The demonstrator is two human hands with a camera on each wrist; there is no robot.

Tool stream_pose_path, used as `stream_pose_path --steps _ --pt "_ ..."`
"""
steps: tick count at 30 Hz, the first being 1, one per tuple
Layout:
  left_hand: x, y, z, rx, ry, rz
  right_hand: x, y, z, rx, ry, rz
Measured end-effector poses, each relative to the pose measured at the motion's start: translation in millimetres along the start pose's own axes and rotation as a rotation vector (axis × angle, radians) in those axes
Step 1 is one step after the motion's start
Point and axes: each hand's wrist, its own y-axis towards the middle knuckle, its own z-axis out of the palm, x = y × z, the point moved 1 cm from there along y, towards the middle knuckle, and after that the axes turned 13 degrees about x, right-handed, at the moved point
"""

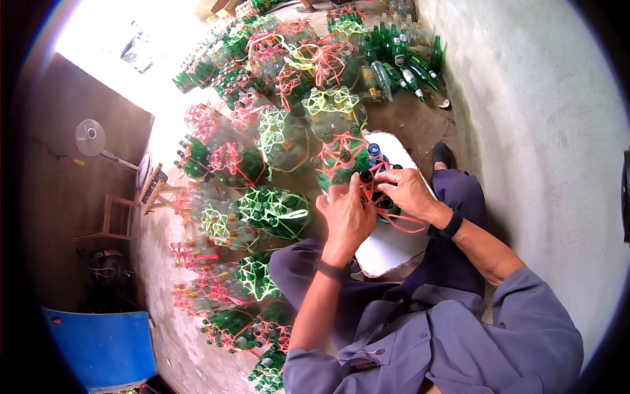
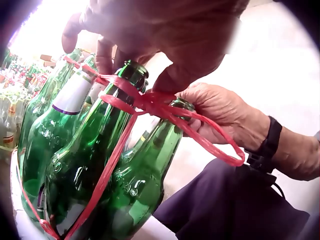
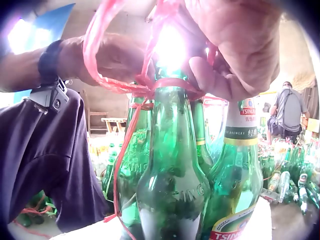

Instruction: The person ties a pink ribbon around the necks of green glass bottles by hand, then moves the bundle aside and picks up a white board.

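A cluster of green glass bottles (image 2: pixel 70 150), tied at the necks with red plastic strap (image 2: pixel 150 102), stands on a white slab (image 1: pixel 384 253) before the person. The left hand (image 1: pixel 348 220) reaches over the tops, its thumb and fingers around a bottle neck and holding the strap there. From the other side, the right hand (image 1: pixel 410 194) pinches the strap with curled fingers beside a neighbouring neck. A loose loop of strap hangs out toward the right wrist. In the right wrist view, the right hand (image 3: pixel 240 45) partly hides the bottle tops; one bottle (image 3: pixel 235 175) carries a label.
Many strapped bundles of bottles (image 1: pixel 272 213) cover the floor to the left and ahead. Loose green bottles (image 1: pixel 407 65) lie by the wall (image 1: pixel 525 118). A fan (image 1: pixel 90 136), a wooden stool (image 1: pixel 154 187) and a blue panel (image 1: pixel 98 348) are at the left. Another person (image 3: pixel 290 112) sits farther off.
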Motion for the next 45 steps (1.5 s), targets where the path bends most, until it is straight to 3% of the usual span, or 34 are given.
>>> stream_pose_path --steps 2,9,14,18,20,29,32,36,38,42,44,45 --pt "4 3 11 -0.109 -0.061 0.047 -1 0 1 0.0 0.016 0.003" --pt "4 1 20 -0.229 -0.391 0.031 -3 -3 1 -0.013 0.008 -0.001" --pt "8 -10 23 -0.275 -0.968 -0.079 0 -7 -3 0.048 0.106 -0.013" --pt "8 -20 9 -0.349 -1.012 -0.031 0 -8 -5 0.081 0.079 0.008" --pt "0 -30 -7 -0.367 -1.382 -0.066 1 -8 -5 0.087 0.05 0.004" --pt "1 -56 -22 -0.403 -1.46 -0.007 -3 -11 0 0.019 0.054 -0.04" --pt "16 -46 -37 -0.489 -1.485 -0.041 1 -17 -1 -0.001 0.005 -0.064" --pt "67 -43 -45 -0.753 -1.462 -0.069 16 -30 -8 -0.005 -0.036 -0.016" --pt "92 -50 -52 -0.879 -1.409 -0.23 17 -37 -11 -0.082 -0.07 -0.008" --pt "109 -65 -67 -0.879 -1.286 -0.255 15 -52 -15 -0.057 -0.099 0.084" --pt "92 -70 -76 -0.708 -1.039 -0.103 14 -62 -13 -0.095 -0.125 0.021" --pt "76 -70 -78 -0.623 -1.084 -0.099 4 -67 -10 -0.089 -0.108 0.034"
